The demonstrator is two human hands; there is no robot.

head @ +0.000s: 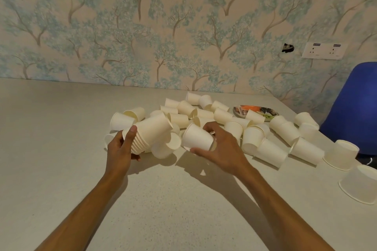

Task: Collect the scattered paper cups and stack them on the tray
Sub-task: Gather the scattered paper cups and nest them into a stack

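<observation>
Fingers (132, 134) of left hand (120, 149) curled round a nested stack of cups (149, 132), tilted, base pointing away; right hand (222, 149) pinches a single cup (196, 137) just beside it. Desk (163, 199) carries many loose cups (271, 149) lying on their sides across the middle and right; patterned tray (263, 111) sits behind them near the wall, partly covered. Judgement: turn the single cup base-first toward the stack's open end, line up rims, slide in gently without crushing paper.
</observation>
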